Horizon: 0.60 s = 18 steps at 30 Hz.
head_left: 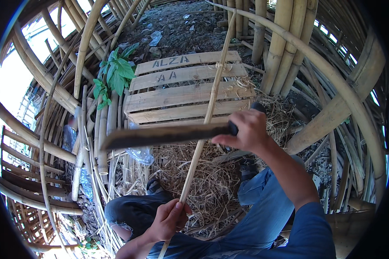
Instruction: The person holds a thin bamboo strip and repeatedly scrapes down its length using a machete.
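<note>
My left hand is closed round the lower part of a long, pale bamboo strip, which slants up and away across a wooden crate. In my right hand is the dark handle of a machete. Its broad blade points left, level over the strip, and is slightly smeared by motion; whether it touches the strip I cannot tell. The slatted wooden crate lies in front of me under the strip, with curled shavings on its right side.
Bamboo shavings pile up between my legs. Bamboo poles stand at the right, and a curved pole arches across there. More poles lie at the left, beside a green leafy plant and clear plastic.
</note>
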Motion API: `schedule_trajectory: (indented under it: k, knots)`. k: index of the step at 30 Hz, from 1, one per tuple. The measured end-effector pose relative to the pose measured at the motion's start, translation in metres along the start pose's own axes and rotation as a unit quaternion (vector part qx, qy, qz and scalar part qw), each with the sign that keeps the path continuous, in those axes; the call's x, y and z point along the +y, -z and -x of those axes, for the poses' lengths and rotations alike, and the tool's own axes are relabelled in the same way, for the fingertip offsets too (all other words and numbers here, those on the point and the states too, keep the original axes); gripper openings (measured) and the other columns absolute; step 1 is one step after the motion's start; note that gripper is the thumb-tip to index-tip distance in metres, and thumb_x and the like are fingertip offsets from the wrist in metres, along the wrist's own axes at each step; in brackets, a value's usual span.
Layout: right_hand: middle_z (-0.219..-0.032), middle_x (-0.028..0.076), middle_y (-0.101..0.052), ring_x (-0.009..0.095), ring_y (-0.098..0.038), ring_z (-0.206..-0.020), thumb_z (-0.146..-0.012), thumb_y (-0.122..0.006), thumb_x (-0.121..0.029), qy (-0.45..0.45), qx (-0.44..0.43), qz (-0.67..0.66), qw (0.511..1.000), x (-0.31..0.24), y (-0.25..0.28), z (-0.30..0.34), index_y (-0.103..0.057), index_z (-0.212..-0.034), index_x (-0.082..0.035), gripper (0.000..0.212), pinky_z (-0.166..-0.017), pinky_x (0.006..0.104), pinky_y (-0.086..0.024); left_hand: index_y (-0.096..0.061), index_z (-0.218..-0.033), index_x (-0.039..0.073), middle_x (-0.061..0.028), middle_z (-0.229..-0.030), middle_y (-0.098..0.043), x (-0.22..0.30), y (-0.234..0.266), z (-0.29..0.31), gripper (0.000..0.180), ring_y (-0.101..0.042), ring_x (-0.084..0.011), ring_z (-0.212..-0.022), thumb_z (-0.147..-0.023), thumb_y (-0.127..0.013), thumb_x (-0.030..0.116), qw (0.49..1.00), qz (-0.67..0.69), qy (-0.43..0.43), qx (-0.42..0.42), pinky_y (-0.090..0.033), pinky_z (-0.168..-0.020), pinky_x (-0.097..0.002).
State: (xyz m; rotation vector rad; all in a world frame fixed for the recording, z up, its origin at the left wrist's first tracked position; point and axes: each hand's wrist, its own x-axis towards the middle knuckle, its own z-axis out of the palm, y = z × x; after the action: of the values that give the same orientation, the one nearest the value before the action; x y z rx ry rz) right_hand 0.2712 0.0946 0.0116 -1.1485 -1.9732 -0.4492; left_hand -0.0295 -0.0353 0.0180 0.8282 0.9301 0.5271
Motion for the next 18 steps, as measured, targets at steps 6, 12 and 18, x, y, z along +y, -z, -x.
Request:
schedule_trajectory:
  k: [6,12,18]
  knots:
    - [-0.043,-0.001,-0.045,0.013,-0.050,-0.036,-0.077,-0.055,-0.073,0.033,-0.012,-0.005,0.999,-0.007,-0.005,0.000,-0.049,-0.053,-0.012,0.066,-0.038,0.0293,-0.043,-0.050,-0.095,-0.002,0.0029,-0.059,-0.032,-0.002,-0.001,0.000,0.034,-0.028,-0.0054,-0.044,-0.102,-0.035,0.029,1.000,-0.014,-0.008,0.015,-0.022,-0.040,-0.0224]
    - [-0.039,-0.005,-0.038,0.007,-0.038,-0.030,-0.080,-0.043,-0.077,-0.124,0.023,0.009,0.992,0.023,-0.015,0.003,-0.044,-0.049,-0.015,0.070,-0.028,0.0252,-0.030,-0.050,-0.095,-0.002,0.0029,-0.058,-0.031,-0.003,-0.003,0.002,0.034,-0.028,-0.0058,-0.044,-0.102,-0.036,0.029,1.000,0.013,0.017,-0.008,-0.021,-0.039,-0.0229]
    - [-0.040,-0.005,-0.041,0.008,-0.041,-0.031,-0.081,-0.045,-0.075,-0.022,0.051,-0.004,0.998,0.016,-0.011,0.001,-0.047,-0.051,-0.015,0.068,-0.028,0.0253,-0.031,-0.050,-0.097,-0.001,0.0030,-0.059,-0.032,0.001,0.006,0.003,0.032,-0.027,-0.0059,-0.046,-0.103,-0.035,0.027,0.995,0.076,0.034,-0.060,-0.022,-0.041,-0.0231]
